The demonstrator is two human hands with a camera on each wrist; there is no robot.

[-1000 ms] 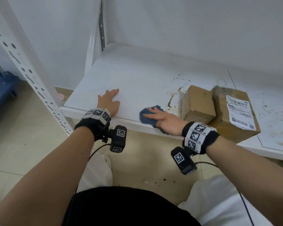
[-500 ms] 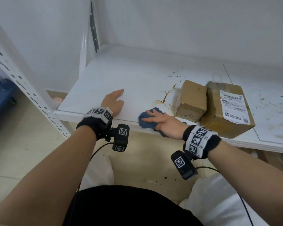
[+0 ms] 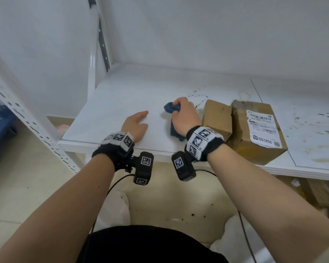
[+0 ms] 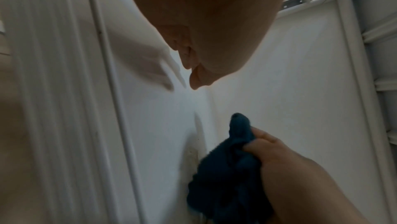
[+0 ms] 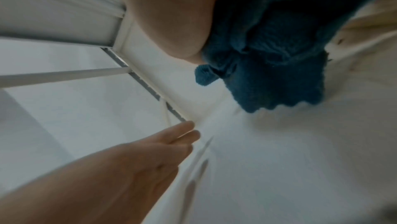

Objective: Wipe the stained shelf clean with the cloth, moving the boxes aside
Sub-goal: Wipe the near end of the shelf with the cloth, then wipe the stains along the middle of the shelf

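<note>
Right hand (image 3: 184, 118) curled around a bunched dark blue terry cloth (image 3: 171, 109), fingers and thumb gripping it – one end sticking out past the fingers, the other end hanging below the wrist onto the white stained shelf board (image 3: 122, 95). Same grip seen from the left wrist view, cloth (image 4: 227, 173) squeezed in the right hand (image 4: 285, 168); from the right wrist view, cloth (image 5: 277, 61) crumpled under the palm, its lower edge touching the board.

Left hand (image 3: 136, 123) laid flat on the shelf near the front edge, fingers straight and close together, holding nothing; well visible also in the right wrist view (image 5: 137, 159). Hands apart from each other, left one nearer to the front edge.

Just to the right of the cloth hand, a small brown cardboard box (image 3: 217, 115), and touching it on its right side a larger brown cardboard box with a white shipping label (image 3: 258, 130) – both standing near the front of the shelf. Brown stains (image 3: 198, 96) on the board behind the hand and the small box, more brown and dark marks (image 3: 323, 133) on the neighbouring board to the right of the large box.

White perforated metal upright (image 3: 27, 118) of the rack at the left. Below the shelf, beige tiled floor (image 3: 27, 186) with some small dark crumbs.
</note>
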